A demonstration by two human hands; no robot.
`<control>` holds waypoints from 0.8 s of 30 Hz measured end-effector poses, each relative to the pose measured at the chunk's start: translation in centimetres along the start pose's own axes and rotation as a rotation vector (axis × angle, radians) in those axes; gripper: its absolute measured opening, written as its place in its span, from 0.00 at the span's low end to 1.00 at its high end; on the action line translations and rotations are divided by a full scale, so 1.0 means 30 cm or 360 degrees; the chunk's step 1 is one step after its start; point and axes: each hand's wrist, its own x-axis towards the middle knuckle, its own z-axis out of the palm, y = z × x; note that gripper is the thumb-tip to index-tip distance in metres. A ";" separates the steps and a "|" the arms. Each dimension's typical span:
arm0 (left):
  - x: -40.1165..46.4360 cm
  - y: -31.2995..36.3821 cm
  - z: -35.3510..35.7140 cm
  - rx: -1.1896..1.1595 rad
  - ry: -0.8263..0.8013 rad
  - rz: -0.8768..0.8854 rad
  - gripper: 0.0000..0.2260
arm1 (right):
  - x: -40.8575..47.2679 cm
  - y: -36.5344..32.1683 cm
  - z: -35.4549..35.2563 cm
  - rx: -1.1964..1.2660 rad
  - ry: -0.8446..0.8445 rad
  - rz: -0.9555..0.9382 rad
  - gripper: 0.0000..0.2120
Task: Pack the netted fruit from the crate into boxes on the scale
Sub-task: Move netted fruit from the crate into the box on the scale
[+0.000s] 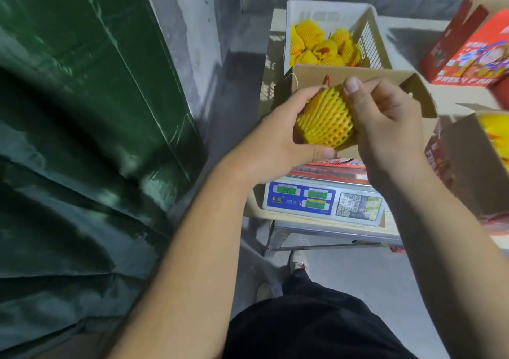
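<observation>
— What is held by the hands?
— A netted fruit [325,118] in yellow foam mesh is cupped from the left by the left hand [278,143] and pinched at its top by the right hand [385,121], above an open cardboard box [358,76] on the scale [322,201].
— And the crate?
— The white crate [330,14], with more netted fruit inside, is set at the tabletop's far edge, just behind the box.

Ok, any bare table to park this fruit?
Bare tabletop between the white crate and the red boxes. Crowded nearer: the open box covers the scale, another box at right.
</observation>
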 end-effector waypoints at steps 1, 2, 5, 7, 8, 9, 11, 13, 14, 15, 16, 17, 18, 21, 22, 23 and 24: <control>0.000 -0.007 0.007 0.0002 -0.0009 -0.0025 0.40 | -0.004 0.009 -0.006 0.0001 0.0006 -0.0007 0.11; -0.001 -0.015 0.014 0.0010 -0.0031 -0.0052 0.40 | -0.010 0.019 -0.011 -0.0013 0.0009 0.0001 0.11; -0.005 -0.039 0.040 0.0002 -0.0072 -0.0126 0.40 | -0.043 0.049 -0.011 -0.0079 0.0016 0.0153 0.12; -0.004 -0.052 0.059 -0.0019 -0.0015 -0.0133 0.40 | -0.060 0.065 -0.009 -0.0028 0.0004 0.0355 0.14; 0.000 -0.058 0.069 -0.0028 0.0033 -0.0129 0.39 | -0.063 0.071 -0.013 0.0045 -0.0079 0.0482 0.18; 0.005 -0.063 0.079 -0.0040 0.0077 -0.0124 0.39 | -0.064 0.077 -0.021 0.0145 -0.0205 0.0600 0.23; 0.013 -0.067 0.100 -0.0090 0.0119 -0.0127 0.40 | -0.062 0.080 -0.049 0.0271 -0.0414 0.0699 0.30; 0.022 -0.062 0.127 -0.0203 0.0129 -0.0156 0.38 | -0.034 0.075 -0.092 0.0247 -0.0382 0.0669 0.30; 0.025 -0.057 0.138 -0.0261 0.0139 -0.0175 0.36 | -0.009 0.070 -0.112 0.0194 -0.0292 0.0641 0.29; 0.030 -0.052 0.147 -0.0291 0.0151 -0.0193 0.34 | 0.024 0.067 -0.134 0.0082 -0.0171 0.0592 0.29; 0.037 -0.047 0.152 -0.0279 0.0164 -0.0215 0.32 | 0.063 0.069 -0.157 -0.0093 -0.0042 0.0513 0.29; 0.043 -0.044 0.155 -0.0238 0.0175 -0.0235 0.30 | 0.106 0.071 -0.180 -0.0284 0.0082 0.0414 0.30; 0.048 -0.044 0.154 -0.0190 0.0184 -0.0245 0.28 | 0.151 0.076 -0.205 -0.0459 0.0184 0.0319 0.30; 0.057 -0.049 0.148 -0.0089 0.0221 -0.0229 0.24 | 0.279 0.094 -0.298 -0.0946 0.0164 0.0300 0.30; 0.057 -0.052 0.146 -0.0068 0.0227 -0.0224 0.23 | 0.307 0.094 -0.327 -0.1138 0.0027 0.0376 0.32; 0.058 -0.055 0.144 -0.0051 0.0228 -0.0222 0.21 | 0.323 0.092 -0.349 -0.1308 -0.0113 0.0438 0.34; 0.058 -0.058 0.142 -0.0040 0.0230 -0.0223 0.20 | 0.326 0.091 -0.361 -0.1415 -0.0205 0.0451 0.35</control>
